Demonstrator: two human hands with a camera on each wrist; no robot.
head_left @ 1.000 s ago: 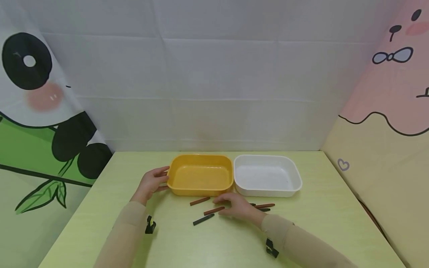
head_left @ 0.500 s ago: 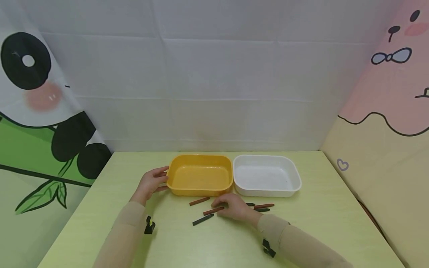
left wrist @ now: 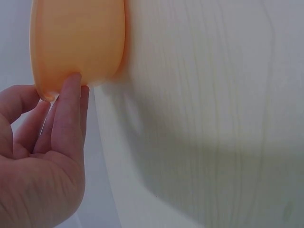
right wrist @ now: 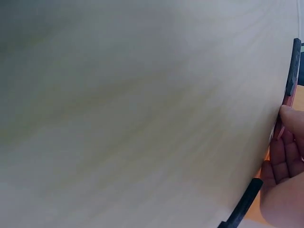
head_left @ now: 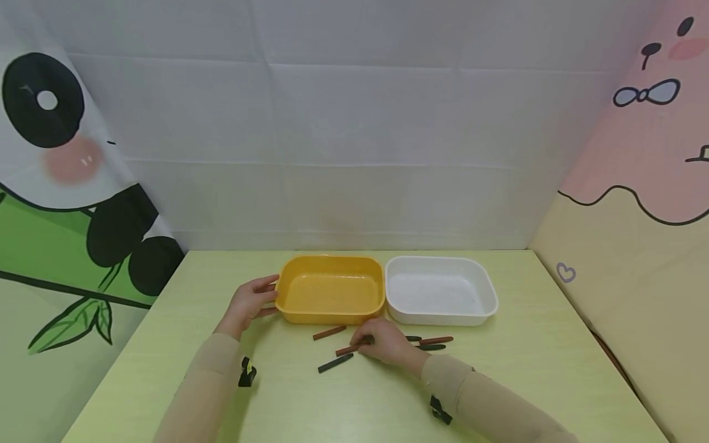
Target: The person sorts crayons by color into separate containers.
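Near the desk's (head_left: 310, 406) far edge, the left hand (head_left: 247, 306) rests extended fingers against the yellow tray (head_left: 332, 295), presumably steadying it, the white tray (head_left: 440, 292) just beside. Farther from that edge, the right hand (head_left: 386, 342) pinches a brown stick (head_left: 344, 351) (one end hidden); a black stick (head_left: 335, 363) crowds it.

A creased grey sheet (head_left: 354, 123) hangs behind the pale yellow table (head_left: 332, 406). The left wall (head_left: 44, 234) shows a big cartoon eye (head_left: 43, 100) (black, with a white spot), a pink cheek (head_left: 74, 160) and green leaves (head_left: 66, 323). The right wall (head_left: 637, 271), pink above beige, bears a black-outlined bow (head_left: 645, 93) and a small purple heart (head_left: 566, 266).
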